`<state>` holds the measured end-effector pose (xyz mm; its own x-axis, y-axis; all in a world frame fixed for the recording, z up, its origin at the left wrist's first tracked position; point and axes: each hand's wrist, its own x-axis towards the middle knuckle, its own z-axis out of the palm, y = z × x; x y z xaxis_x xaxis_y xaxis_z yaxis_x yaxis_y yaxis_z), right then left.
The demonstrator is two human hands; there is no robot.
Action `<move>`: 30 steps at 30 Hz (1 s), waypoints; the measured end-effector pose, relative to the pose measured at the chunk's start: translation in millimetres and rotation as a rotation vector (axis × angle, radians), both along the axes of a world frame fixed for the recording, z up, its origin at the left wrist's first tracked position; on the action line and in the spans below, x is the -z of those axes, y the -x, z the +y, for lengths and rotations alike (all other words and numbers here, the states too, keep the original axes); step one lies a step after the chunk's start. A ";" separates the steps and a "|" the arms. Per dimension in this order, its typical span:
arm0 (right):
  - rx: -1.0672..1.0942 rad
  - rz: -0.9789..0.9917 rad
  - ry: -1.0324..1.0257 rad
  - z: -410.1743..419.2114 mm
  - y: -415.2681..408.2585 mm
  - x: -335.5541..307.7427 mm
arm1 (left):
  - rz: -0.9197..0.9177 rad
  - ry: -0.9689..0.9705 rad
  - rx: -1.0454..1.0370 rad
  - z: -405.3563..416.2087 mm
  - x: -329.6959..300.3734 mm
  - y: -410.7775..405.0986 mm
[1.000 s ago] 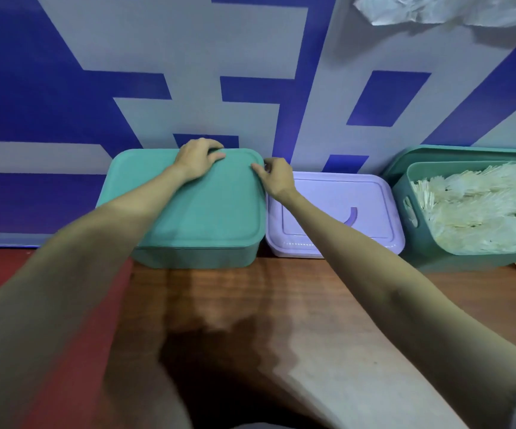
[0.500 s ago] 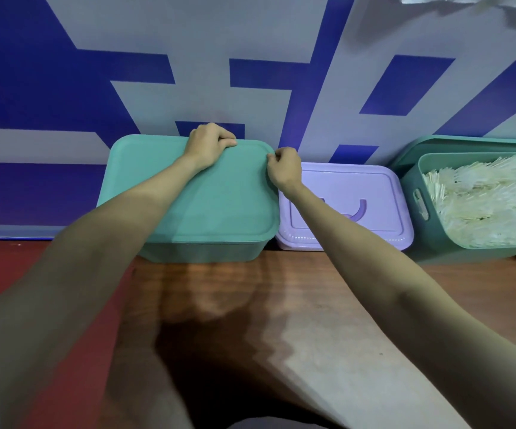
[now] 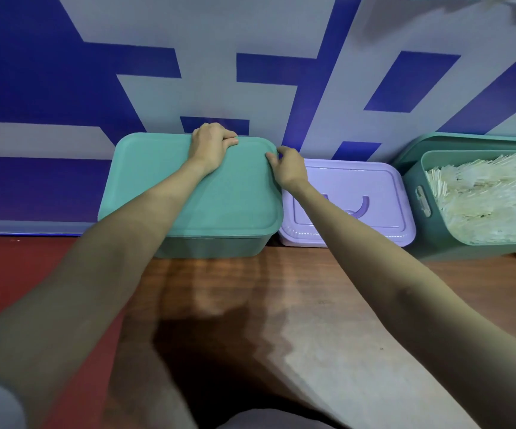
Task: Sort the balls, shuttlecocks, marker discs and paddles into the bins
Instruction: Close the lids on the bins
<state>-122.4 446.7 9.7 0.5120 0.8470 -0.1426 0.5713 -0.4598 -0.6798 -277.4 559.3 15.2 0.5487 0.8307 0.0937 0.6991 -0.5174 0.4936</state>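
Both hands slid rearward: left hand grips teal lid back edge, right hand pinches right corner. Bin against wall on counter. Lift evenly, avoid purple bin.

A teal lid on a teal bin, a lilac lid beside it, white shuttlecocks — the wall behind is grey with blue blocks, the table brown wood.
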 end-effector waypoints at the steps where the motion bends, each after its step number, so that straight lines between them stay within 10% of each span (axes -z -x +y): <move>1: -0.014 -0.001 0.016 0.0 -1.2 -1.9 | 0.018 -0.023 -0.026 -1.3 -1.2 -3.5; 17: -0.207 -0.572 -0.054 -131.8 -98.5 -24.2 | -0.044 -0.118 0.047 -122.1 -28.8 -85.2; 30: -0.063 -0.597 0.051 -291.6 -308.2 -46.0 | 0.009 -0.078 0.208 -239.3 -41.7 -262.6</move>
<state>185.8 155.0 55.7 0.4657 0.8778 0.1124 0.8744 -0.4368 -0.2113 -14.8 319.9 56.9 0.7085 0.6901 0.1477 0.5777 -0.6873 0.4404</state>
